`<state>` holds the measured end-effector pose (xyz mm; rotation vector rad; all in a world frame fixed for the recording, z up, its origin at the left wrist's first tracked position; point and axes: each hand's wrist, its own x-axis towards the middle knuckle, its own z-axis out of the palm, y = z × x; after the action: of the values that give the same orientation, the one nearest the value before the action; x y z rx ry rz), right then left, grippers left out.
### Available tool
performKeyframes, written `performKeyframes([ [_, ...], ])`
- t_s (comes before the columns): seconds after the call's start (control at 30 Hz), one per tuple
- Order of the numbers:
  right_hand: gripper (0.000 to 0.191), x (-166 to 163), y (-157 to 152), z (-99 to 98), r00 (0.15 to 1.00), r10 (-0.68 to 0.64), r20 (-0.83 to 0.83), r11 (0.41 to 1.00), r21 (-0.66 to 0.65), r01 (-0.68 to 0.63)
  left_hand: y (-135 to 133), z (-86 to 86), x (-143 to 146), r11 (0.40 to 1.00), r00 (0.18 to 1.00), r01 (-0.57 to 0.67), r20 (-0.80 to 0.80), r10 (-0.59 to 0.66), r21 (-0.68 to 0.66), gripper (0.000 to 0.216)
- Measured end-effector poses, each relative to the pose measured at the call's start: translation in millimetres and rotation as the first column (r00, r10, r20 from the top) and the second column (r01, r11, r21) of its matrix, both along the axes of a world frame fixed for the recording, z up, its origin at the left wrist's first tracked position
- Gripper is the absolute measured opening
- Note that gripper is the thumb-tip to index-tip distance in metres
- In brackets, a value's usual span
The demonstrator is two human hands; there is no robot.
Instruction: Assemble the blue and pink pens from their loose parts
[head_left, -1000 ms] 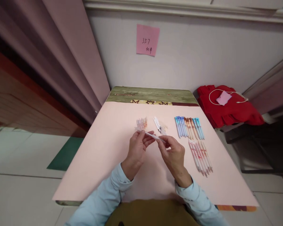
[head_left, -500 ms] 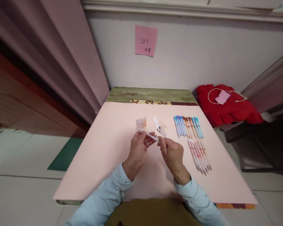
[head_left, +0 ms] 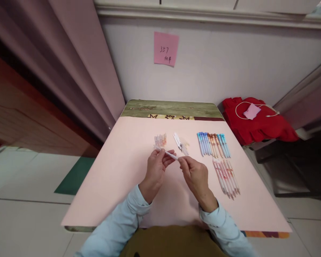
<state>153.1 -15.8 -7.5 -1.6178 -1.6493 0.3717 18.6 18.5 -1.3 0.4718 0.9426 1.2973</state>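
Note:
A slim whitish pen (head_left: 171, 155) slants between my hands above the pink-covered table (head_left: 117, 171). My left hand (head_left: 155, 167) pinches its far end between thumb and fingers, the other fingers partly uncurled. My right hand (head_left: 196, 175) is closed at the pen's near end, thumb against the index finger, and hides the tip. Just beyond my left hand lie clear pen barrels (head_left: 159, 139) with orange and pink prints. White refills (head_left: 177, 140) with dark tips lie beside small translucent parts (head_left: 184, 149).
At the right is a row of blue and brown pens (head_left: 213, 144). Nearer me lie several pink-and-white pens (head_left: 226, 178). A red cloth (head_left: 256, 125) with a white cable is beyond the table's right edge. A pink note (head_left: 166, 49) sticks to the wall.
My right hand and the pen have barely shifted; both hands keep the same hold. The camera view has tilted slightly. The pens and parts on the table stay put.

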Motion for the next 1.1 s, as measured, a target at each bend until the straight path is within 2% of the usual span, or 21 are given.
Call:
performKeyframes([
  [0.13,0.034,-2.4,-0.9,-0.9,0.999,0.006,-0.032,0.997,0.080,-0.004,-0.7,1.6,0.9,1.000,1.000,-0.012,-0.009,0.012,-0.008,0.018],
  [0.17,0.034,-2.5,-0.6,-1.1,1.000,0.003,-0.025,0.998,0.066,-0.001,-1.0,2.1,1.4,1.000,1.000,-0.007,-0.012,0.007,-0.003,0.018],
  [0.3,0.055,-1.0,0.5,-0.4,1.000,-0.003,-0.029,0.996,-0.091,0.000,-1.7,2.1,2.6,1.000,1.000,0.019,-0.024,-0.019,0.020,0.021],
  [0.37,0.050,-0.9,-0.3,0.2,0.999,-0.001,-0.032,0.995,-0.102,-0.003,-1.7,0.2,2.3,1.000,1.000,0.010,-0.025,-0.010,0.018,0.023],
  [0.43,0.039,-2.0,-2.1,0.2,0.999,0.005,-0.035,0.999,-0.044,-0.007,-2.2,-2.2,2.1,1.000,1.000,-0.001,-0.022,0.001,0.015,0.022],
  [0.53,0.035,-3.3,-4.4,-1.3,0.999,0.012,-0.051,1.000,0.011,-0.011,-4.8,-4.3,2.3,1.000,1.000,-0.001,-0.027,0.001,0.026,0.022],
  [0.67,0.054,-0.9,-5.8,-4.8,0.981,0.062,-0.186,0.982,-0.164,-0.094,-10.9,-3.3,2.4,0.997,0.998,0.029,-0.055,-0.026,0.068,0.026],
  [0.73,0.057,-0.2,-7.8,-6.4,0.975,0.074,-0.209,0.973,-0.200,-0.116,-13.8,-2.9,1.8,0.996,0.997,0.032,-0.075,-0.025,0.086,0.028],
  [0.77,0.053,-0.5,-9.5,-7.1,0.983,0.064,-0.175,0.981,-0.171,-0.094,-15.1,-2.9,1.4,0.995,0.996,0.029,-0.089,-0.020,0.091,0.029],
  [0.87,0.040,-3.2,-16.0,-8.4,0.999,-0.001,-0.041,1.000,0.022,0.002,-18.8,-3.0,1.1,0.996,0.992,0.015,-0.123,-0.004,0.084,0.030],
  [0.93,0.037,-4.3,-19.8,-9.0,0.999,-0.022,-0.039,0.997,0.078,0.025,-21.1,-2.3,2.4,0.996,0.993,0.014,-0.122,-0.003,0.086,0.030],
  [0.97,0.038,-4.1,-21.1,-9.3,0.997,-0.010,-0.078,0.998,0.055,0.015,-22.3,-1.7,3.3,0.995,0.993,0.016,-0.114,-0.005,0.096,0.030],
  [1.03,0.043,-1.8,-22.4,-10.3,0.966,0.041,-0.254,0.995,-0.077,-0.063,-24.7,-0.2,5.5,0.991,0.994,0.032,-0.107,-0.019,0.128,0.030],
  [1.1,0.049,2.0,-22.8,-11.7,0.863,0.071,-0.500,0.948,-0.236,-0.215,-26.9,0.9,7.5,0.986,0.992,0.063,-0.122,-0.044,0.157,0.029],
])
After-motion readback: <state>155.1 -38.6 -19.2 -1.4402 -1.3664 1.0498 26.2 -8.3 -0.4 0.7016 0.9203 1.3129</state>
